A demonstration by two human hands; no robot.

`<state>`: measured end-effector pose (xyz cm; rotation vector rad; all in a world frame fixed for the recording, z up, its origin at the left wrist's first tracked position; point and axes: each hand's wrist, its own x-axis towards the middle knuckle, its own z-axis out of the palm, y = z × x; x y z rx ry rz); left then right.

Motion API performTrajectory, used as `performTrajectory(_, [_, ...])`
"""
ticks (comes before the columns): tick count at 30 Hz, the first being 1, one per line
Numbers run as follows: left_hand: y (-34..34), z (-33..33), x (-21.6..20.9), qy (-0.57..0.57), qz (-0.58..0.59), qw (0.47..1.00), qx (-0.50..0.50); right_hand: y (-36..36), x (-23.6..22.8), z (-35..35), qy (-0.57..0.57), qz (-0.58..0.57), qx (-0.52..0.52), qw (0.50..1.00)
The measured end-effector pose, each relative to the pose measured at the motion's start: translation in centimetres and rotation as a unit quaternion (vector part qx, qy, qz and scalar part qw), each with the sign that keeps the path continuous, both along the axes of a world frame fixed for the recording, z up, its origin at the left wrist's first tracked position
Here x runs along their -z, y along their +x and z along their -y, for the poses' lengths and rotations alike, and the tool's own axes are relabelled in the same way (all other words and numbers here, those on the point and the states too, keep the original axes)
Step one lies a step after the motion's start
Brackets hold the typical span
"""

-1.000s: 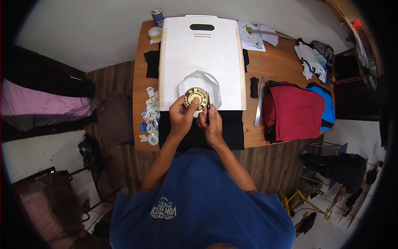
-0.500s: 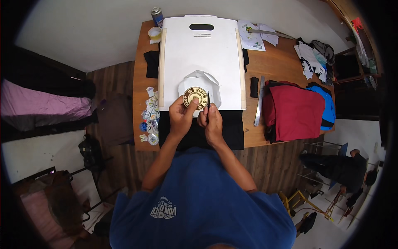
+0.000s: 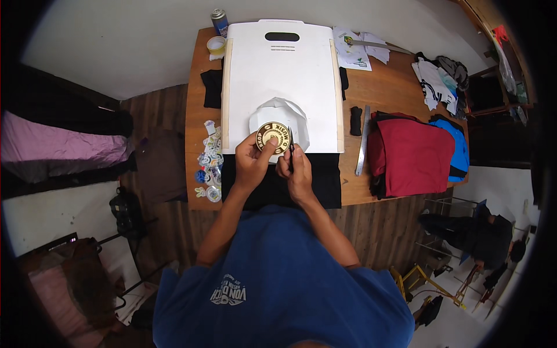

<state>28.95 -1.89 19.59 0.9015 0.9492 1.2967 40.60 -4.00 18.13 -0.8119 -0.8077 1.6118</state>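
My left hand (image 3: 253,167) pinches a round cream and dark brown sticker (image 3: 271,129), thumb on its face. At the sticker's right edge my right hand (image 3: 298,173) is closed round small dark scissors (image 3: 291,137), whose blades point away from me; their handles are mostly hidden by my fingers. Under both hands lies a crumpled piece of white paper (image 3: 299,123) with a cut-looking, angular outline. It rests on the near end of a large white board (image 3: 283,72). Black fabric (image 3: 316,180) lies between the board and me.
Cut stickers (image 3: 211,159) are strewn on the wooden table's left side. A spray can (image 3: 219,22) and tape roll (image 3: 216,45) stand at the far left. To the right lie a metal ruler (image 3: 363,142) and folded red fabric (image 3: 409,153). Another person (image 3: 487,238) is at far right.
The sticker has turned slightly in my left hand, and the scissors have shifted a little at its edge. Both hands keep their grip. The person at far right has moved slightly.
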Motion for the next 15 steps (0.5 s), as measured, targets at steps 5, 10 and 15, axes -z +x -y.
performTrajectory(5, [0.0,0.0,-0.1,0.029,0.001,0.999,-0.036,-0.17,0.15,-0.08,0.001,0.005,0.002,1.0])
performTrajectory(10, [-0.06,-0.06,-0.08,0.034,0.003,0.999,-0.039,-0.23,0.29,-0.14,0.043,0.0,0.015,0.999])
performTrajectory(15, [-0.08,0.04,-0.16,-0.001,0.0,1.0,-0.009,-0.21,0.37,-0.16,-0.001,0.035,0.013,0.999])
